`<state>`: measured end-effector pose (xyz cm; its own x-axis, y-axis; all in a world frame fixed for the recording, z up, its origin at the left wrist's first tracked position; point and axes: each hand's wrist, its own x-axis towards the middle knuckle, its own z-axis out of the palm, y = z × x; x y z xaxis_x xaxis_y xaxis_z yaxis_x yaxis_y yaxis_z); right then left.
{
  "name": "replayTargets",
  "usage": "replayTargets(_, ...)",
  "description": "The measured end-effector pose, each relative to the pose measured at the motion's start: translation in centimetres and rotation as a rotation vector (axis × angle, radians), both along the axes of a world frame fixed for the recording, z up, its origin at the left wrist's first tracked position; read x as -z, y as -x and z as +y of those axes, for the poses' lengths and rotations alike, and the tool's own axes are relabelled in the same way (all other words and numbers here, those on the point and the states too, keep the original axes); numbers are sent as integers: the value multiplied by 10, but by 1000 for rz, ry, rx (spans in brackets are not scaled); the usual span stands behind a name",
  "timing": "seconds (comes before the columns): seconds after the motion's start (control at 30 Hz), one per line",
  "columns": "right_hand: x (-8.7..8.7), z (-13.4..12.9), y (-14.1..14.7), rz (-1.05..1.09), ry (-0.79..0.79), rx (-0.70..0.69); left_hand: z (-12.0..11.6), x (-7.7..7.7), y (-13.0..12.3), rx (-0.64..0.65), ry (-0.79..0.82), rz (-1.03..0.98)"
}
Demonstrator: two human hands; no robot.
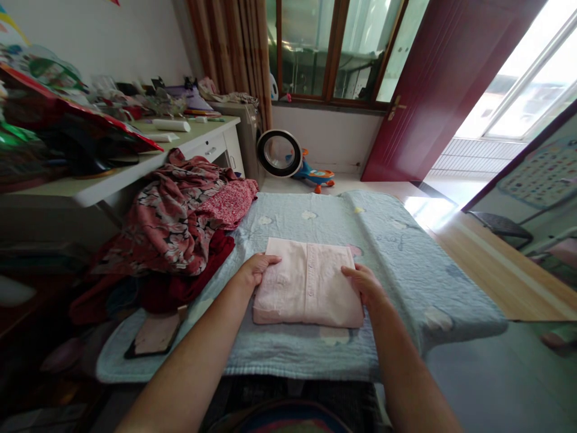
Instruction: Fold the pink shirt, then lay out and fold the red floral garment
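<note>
A pale pink shirt [311,285], folded into a rectangle, lies on the light blue cloth [383,240] that covers the table. Its button placket runs down the middle, facing up. My left hand [259,267] grips the shirt's left edge, thumb on top and the other fingers underneath, out of sight. On the opposite edge my right hand [364,282] grips it the same way, thumb on top. The shirt's near edge shows as a thick fold.
A heap of red and pink patterned clothes [180,216] lies at the left. Nearer is a phone-like flat thing [155,334]. A cluttered desk [216,129] stands behind the heap. Beyond the table are a round ring-shaped object [279,153], a blue-orange toy [318,174] and a red door [433,84].
</note>
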<state>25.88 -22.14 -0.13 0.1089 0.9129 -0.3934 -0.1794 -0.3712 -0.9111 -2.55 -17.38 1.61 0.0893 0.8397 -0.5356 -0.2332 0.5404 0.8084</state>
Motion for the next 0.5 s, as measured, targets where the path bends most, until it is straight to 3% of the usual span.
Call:
replayTargets(0.1, -11, -4, -1, 58, 26, 12, -3, -9, 2, 45, 73, -66)
replayTargets(0.2, -28, -5, -4, 89, -15, 26, -6, -21, 5, 29, 34, -131)
replayTargets(0.33, -56, 3, -13, 98, -144, -1, -3, -50, 6, 0, -204, -155)
replayTargets(0.5, -83, 41, -24, 37, -335, -43, 18, -79, 3, -58, -553, -43)
